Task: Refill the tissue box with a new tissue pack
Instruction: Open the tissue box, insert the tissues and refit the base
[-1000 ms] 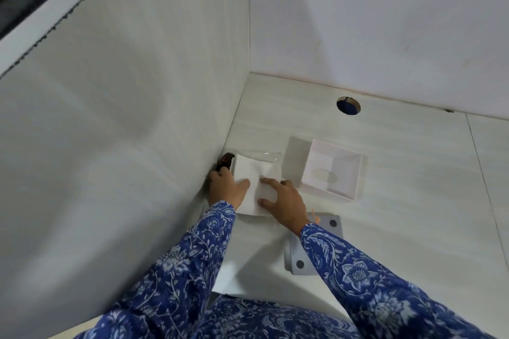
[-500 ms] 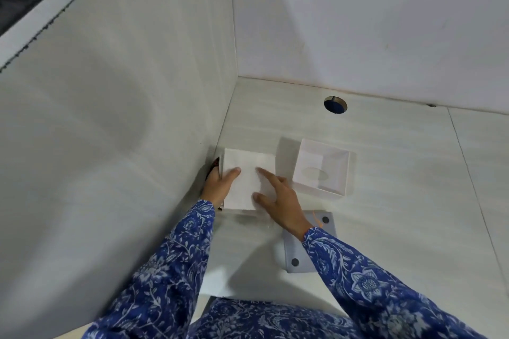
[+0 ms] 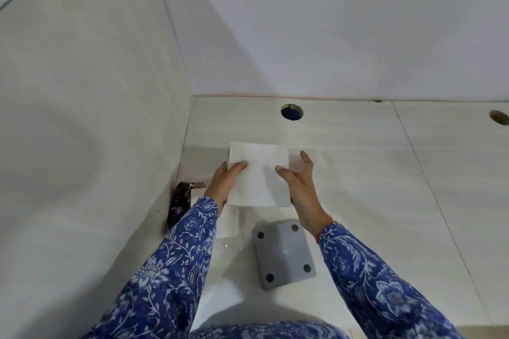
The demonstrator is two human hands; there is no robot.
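Observation:
A white stack of tissues (image 3: 259,173) is held flat above the counter near the left wall. My left hand (image 3: 225,180) grips its left edge, thumb on top. My right hand (image 3: 298,184) holds its right edge with the thumb on top and the fingers spread past the side. The white open tissue box is almost hidden under the stack; only a pale sliver of it (image 3: 294,160) shows beside my right fingers. A grey square plate with four holes (image 3: 283,253) lies on the counter below my right wrist.
A dark patterned wrapper (image 3: 180,201) lies against the left wall, with a white sheet (image 3: 227,221) next to it. The counter (image 3: 371,187) has two round holes at the back (image 3: 292,112) (image 3: 499,117). Walls close in at the left and back.
Both hands have lifted the tissue stack off the counter by the left wall and carried it to the right, over the open box, which it now covers.

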